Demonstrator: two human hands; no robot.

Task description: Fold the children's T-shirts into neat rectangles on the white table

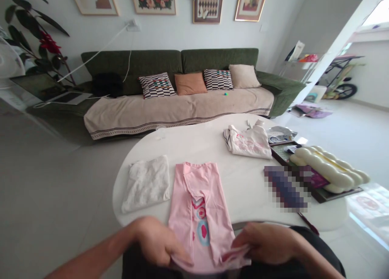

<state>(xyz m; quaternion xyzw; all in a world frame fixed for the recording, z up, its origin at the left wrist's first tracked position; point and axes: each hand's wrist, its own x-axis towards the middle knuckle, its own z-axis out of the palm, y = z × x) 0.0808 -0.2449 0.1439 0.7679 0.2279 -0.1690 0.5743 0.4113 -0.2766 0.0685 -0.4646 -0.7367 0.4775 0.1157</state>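
Two pinched corners on a soft pink shirt (221,206)

My left hand (159,243) pinches the hem at one corner, fingers curled under the thumb; my right hand (267,243) pinches a bunched bit of cloth at the other. The shirt lies lengthwise before me, its far end flat on the white table (197,143), its near end out past the table's edge above my dark lap (320,248). Its sides are turned in, with a strip of red and blue print showing between.

I judge it light and limp, with nothing to break, though apt to slip or slump. The hem corners look the best hold, kept level so the turned-in sides stay put.

On the left, a white cloth (147,184) sits just beside it, so that side is tight. On the right, bare tabletop reaches to a blurred purple thing (285,188); beyond the far end there is room too, with a white shirt (251,143) off to the right.
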